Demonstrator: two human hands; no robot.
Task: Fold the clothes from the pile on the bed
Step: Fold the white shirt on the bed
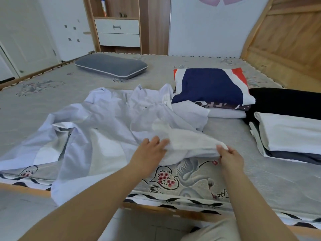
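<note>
The white shirt [104, 122] lies spread on the bed [225, 136], collar away from the person. The right hand [231, 158] pinches its near hem; the left hand [149, 152] rests flat beside.

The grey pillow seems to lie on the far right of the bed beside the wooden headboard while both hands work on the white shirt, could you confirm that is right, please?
Not quite. The head view shows the grey pillow on the far left of the bed, away from the wooden headboard. The rest holds: the left hand rests on the white shirt and the right hand pinches its edge.
</note>
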